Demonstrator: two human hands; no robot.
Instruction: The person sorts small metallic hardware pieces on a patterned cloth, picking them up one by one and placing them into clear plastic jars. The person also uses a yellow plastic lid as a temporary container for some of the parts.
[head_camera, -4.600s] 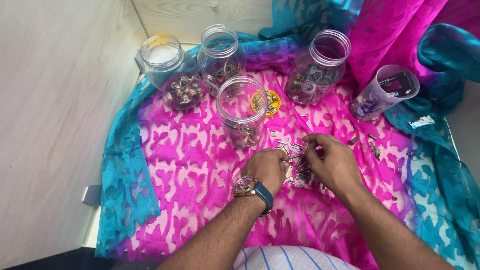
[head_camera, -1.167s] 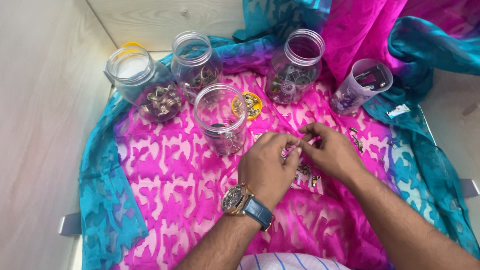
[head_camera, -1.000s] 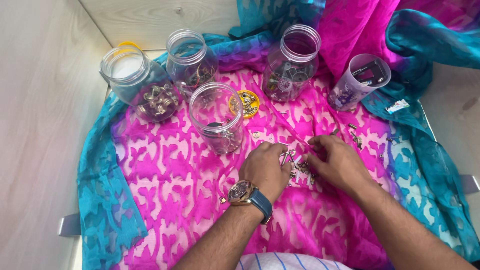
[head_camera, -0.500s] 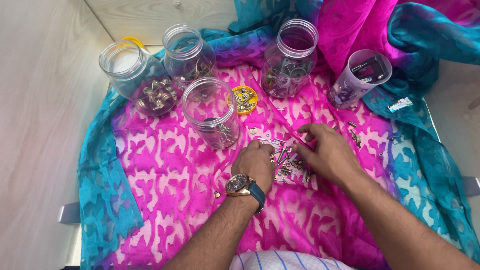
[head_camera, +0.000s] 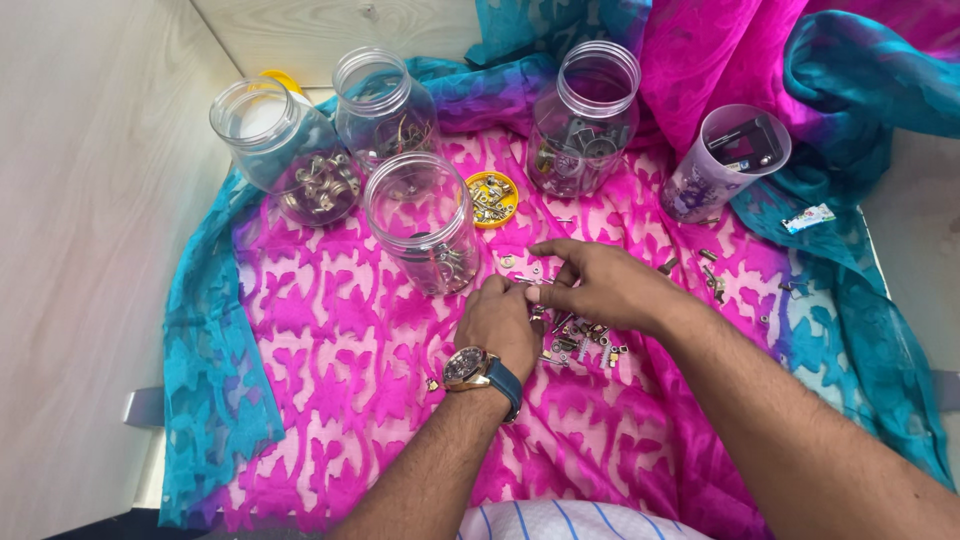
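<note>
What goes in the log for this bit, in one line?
left hand: on small metal parts | right hand: pinching one part | cloth: pink | nearest jar: open

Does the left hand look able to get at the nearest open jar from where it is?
Probably yes. The left hand rests on the pink cloth beside the small metal parts, just right of the nearest jar. The jar has no lid, and nothing lies between them.

Open pink cloth (head_camera: 330, 340) left of the hands; nearest jar (head_camera: 423, 235) and loose hardware (head_camera: 580, 340) ahead.
</note>
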